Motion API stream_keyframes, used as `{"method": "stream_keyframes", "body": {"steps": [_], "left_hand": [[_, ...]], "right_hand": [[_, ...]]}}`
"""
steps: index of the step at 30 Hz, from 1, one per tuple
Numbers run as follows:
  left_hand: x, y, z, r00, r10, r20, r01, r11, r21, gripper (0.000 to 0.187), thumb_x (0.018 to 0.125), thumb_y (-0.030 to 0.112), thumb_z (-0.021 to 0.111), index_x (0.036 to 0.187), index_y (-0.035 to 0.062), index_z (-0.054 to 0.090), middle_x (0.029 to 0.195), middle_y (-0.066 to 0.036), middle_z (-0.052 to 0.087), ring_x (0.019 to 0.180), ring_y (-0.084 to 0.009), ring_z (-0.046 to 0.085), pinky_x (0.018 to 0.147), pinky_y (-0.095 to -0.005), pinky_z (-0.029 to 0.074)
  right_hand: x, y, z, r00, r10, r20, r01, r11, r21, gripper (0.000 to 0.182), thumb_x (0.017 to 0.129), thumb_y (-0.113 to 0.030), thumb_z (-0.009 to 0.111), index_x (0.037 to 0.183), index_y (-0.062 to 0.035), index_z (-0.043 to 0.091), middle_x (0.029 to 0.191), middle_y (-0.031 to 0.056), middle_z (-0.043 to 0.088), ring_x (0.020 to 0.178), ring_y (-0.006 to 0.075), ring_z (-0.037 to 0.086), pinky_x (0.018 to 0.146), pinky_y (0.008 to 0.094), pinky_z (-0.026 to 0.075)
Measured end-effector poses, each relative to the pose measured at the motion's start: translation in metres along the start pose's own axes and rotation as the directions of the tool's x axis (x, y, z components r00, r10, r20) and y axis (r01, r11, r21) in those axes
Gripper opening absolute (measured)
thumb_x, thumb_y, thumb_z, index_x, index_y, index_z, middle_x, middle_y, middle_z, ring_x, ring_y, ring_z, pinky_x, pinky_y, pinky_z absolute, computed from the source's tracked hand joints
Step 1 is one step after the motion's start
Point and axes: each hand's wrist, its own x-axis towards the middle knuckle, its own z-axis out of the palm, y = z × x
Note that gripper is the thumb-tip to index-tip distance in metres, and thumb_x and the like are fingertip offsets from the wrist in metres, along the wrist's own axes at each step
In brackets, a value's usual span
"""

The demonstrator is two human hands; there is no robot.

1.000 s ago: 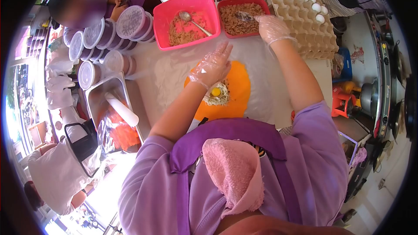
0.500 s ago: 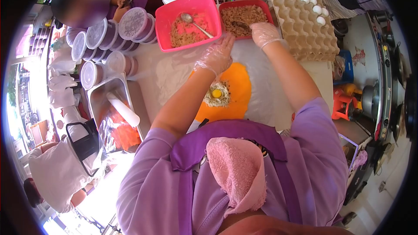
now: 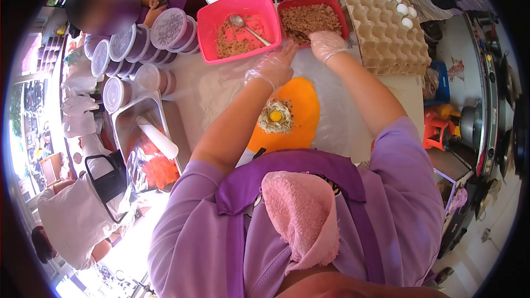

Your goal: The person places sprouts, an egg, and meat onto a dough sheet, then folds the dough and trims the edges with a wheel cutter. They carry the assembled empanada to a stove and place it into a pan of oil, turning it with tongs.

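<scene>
Both my hands wear clear plastic gloves. My right hand (image 3: pixel 327 46) is at the front edge of a red tub (image 3: pixel 335 5) of brown crumbly filling, its fingers closed round a spoon that dips into the filling. My left hand (image 3: pixel 273 66) has its fingers stretched out near the tub's front left corner, holding nothing. Below it lies a flat orange sheet of dough (image 3: pixel 301 105). A raw egg yolk (image 3: pixel 276 116) sits on a ring of pale shreds (image 3: pixel 274 126) on the dough.
A pink basin (image 3: pixel 207 33) with a metal spoon (image 3: pixel 251 30) stands left of the tub. Egg trays (image 3: pixel 381 38) are at the right. Lidded tubs (image 3: pixel 165 30) and a metal tray (image 3: pixel 128 111) stand left. A co-worker (image 3: pixel 105 11) is at the upper left.
My right hand has moved a little left and down along the tub's front edge. My left hand stays close to where it was.
</scene>
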Motion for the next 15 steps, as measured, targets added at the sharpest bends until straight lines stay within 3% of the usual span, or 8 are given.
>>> {"method": "stream_keyframes", "body": {"steps": [3, 5, 6, 7, 9, 13, 15], "left_hand": [[0.003, -0.006, -0.002, 1.0, 0.003, 0.017, -0.003, 1.0, -0.024, 0.073, 0.08, 0.016, 0.055, 0.145, 0.012, 0.022, 0.153, -0.006, 0.019, 0.129, -0.0304, 0.04, 0.105, -0.0415, 0.036], [0.002, -0.006, -0.001, 0.998, 0.001, 0.057, 0.002, 0.999, -0.05, 0.074, 0.08, 0.016, 0.054, 0.146, 0.0122, 0.022, 0.153, -0.007, 0.018, 0.128, -0.0301, 0.04, 0.105, -0.0413, 0.035], [0.003, -0.006, -0.002, 0.997, -0.004, 0.073, 0.009, 0.998, -0.059, 0.073, 0.08, 0.016, 0.054, 0.146, 0.0121, 0.022, 0.153, -0.007, 0.018, 0.129, -0.0295, 0.039, 0.106, -0.0412, 0.035], [0.003, -0.005, -0.004, 0.996, -0.008, 0.088, 0.014, 0.998, -0.066, 0.073, 0.08, 0.016, 0.054, 0.146, 0.0119, 0.022, 0.153, -0.007, 0.018, 0.13, -0.029, 0.038, 0.106, -0.041, 0.035], [0.002, -0.006, -0.001, 0.998, 0.005, 0.062, 0.0, 0.997, -0.08, 0.073, 0.08, 0.016, 0.054, 0.145, 0.0118, 0.022, 0.153, -0.007, 0.018, 0.13, -0.0292, 0.038, 0.106, -0.0411, 0.035], [0.001, -0.005, 0.0, 0.999, 0.01, 0.036, -0.007, 0.997, -0.071, 0.072, 0.08, 0.015, 0.053, 0.145, 0.0115, 0.023, 0.152, -0.007, 0.02, 0.13, -0.0294, 0.039, 0.106, -0.0414, 0.034], [0.002, -0.003, -0.002, 0.999, 0.004, 0.041, -0.001, 0.998, -0.06, 0.072, 0.081, 0.015, 0.053, 0.145, 0.0115, 0.023, 0.152, -0.008, 0.02, 0.13, -0.0293, 0.039, 0.106, -0.041, 0.034]], "right_hand": [[0.001, 0.007, -0.003, 0.999, -0.008, -0.031, 0.007, 1.0, -0.029, 0.03, 0.083, -0.014, 0.044, 0.101, -0.0074, 0.067, 0.102, 0.0173, 0.065, 0.097, 0.0343, 0.061, 0.082, 0.0435, 0.048], [-0.013, 0.007, -0.02, 0.935, 0.009, -0.354, 0.061, 0.981, 0.186, 0.031, 0.083, -0.014, 0.044, 0.103, -0.0072, 0.066, 0.101, 0.0181, 0.065, 0.096, 0.0341, 0.062, 0.083, 0.0429, 0.048], [-0.014, 0.009, -0.018, 0.924, -0.019, -0.381, 0.091, 0.981, 0.172, 0.03, 0.083, -0.013, 0.043, 0.102, -0.0068, 0.066, 0.099, 0.0195, 0.065, 0.095, 0.0345, 0.062, 0.082, 0.044, 0.048], [-0.013, 0.01, -0.01, 0.924, -0.02, -0.381, 0.092, 0.981, 0.172, 0.03, 0.083, -0.013, 0.043, 0.102, -0.0068, 0.066, 0.099, 0.0195, 0.065, 0.095, 0.0345, 0.062, 0.082, 0.044, 0.048], [-0.015, 0.006, -0.001, 0.991, 0.01, -0.136, -0.001, 0.998, 0.064, 0.029, 0.083, -0.013, 0.043, 0.099, -0.0067, 0.066, 0.1, 0.0194, 0.064, 0.095, 0.0348, 0.061, 0.082, 0.0447, 0.047], [-0.02, 0.005, -0.024, 0.999, 0.017, -0.045, -0.016, 0.999, 0.032, 0.035, 0.09, -0.017, 0.037, 0.114, -0.0116, 0.062, 0.11, 0.0192, 0.061, 0.102, 0.0349, 0.058, 0.086, 0.0444, 0.046], [-0.024, 0.002, -0.023, 0.941, 0.019, -0.338, 0.061, 0.972, 0.226, 0.028, 0.082, -0.014, 0.043, 0.096, -0.007, 0.066, 0.099, 0.0198, 0.064, 0.094, 0.0352, 0.061, 0.081, 0.0457, 0.047]]}}
